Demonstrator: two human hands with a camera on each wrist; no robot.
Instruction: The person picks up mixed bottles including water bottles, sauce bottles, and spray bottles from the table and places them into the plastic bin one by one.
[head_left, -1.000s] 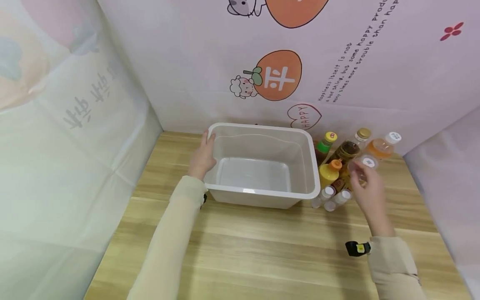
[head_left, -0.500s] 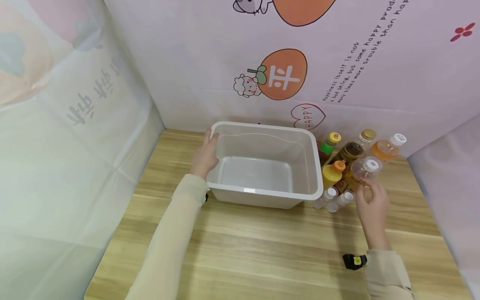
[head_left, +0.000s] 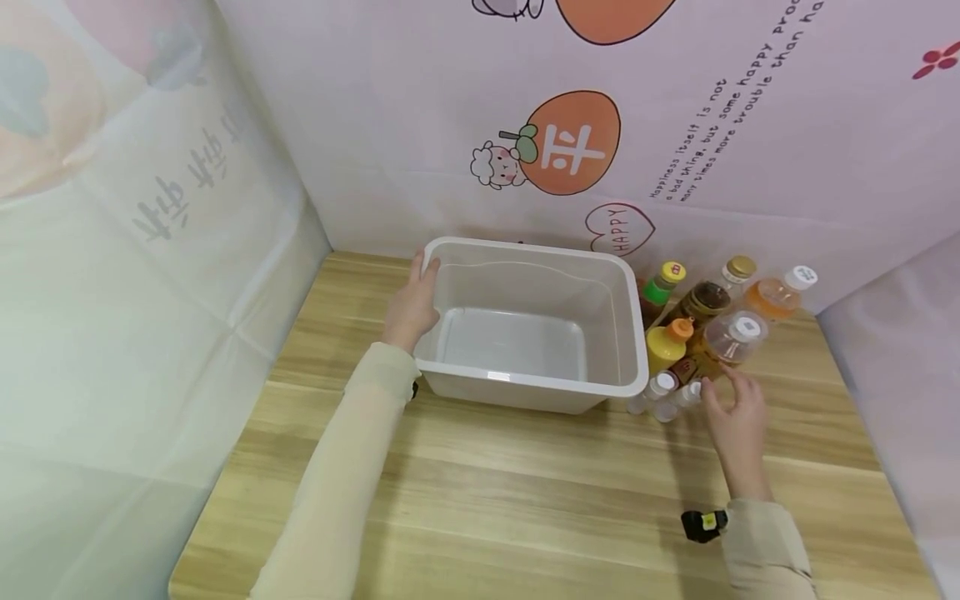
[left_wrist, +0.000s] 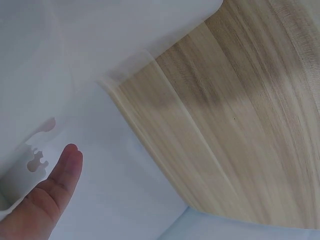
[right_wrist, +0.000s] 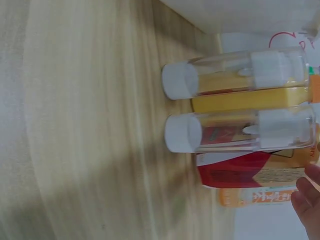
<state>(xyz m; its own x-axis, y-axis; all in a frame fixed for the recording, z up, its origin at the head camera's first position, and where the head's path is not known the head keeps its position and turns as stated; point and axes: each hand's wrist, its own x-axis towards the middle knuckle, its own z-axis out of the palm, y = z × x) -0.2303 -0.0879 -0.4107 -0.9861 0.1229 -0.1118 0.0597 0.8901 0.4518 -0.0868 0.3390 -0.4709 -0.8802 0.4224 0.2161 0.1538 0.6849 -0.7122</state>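
My left hand (head_left: 411,310) holds the left rim of a whitish plastic bin (head_left: 532,385), thumb on the inner side. In the left wrist view its fingers (left_wrist: 59,180) lie fairly straight against the pale bin wall. My right hand (head_left: 738,425) is by the front of a bottle cluster, thumb and forefinger apart. Its thumb tip is right beside the white cap of a small clear bottle (head_left: 678,402). A matching small clear bottle (head_left: 647,395) stands to its left. In the right wrist view the right fingertips (right_wrist: 307,192) show at the edge, near the bottle tops.
Behind the small bottles stand a yellow squeeze bottle (head_left: 663,346), a clear white-capped bottle (head_left: 731,337), a gold-capped dark bottle (head_left: 705,300), a yellow-capped bottle (head_left: 658,287) and an orange drink bottle (head_left: 776,296). Printed sheeting (head_left: 450,83) rises behind the wooden table (head_left: 540,492).
My right hand has moved forward-left and down from the clear white-capped bottle's top toward the small bottles. My left hand stays on the bin rim. The head view has shifted slightly.
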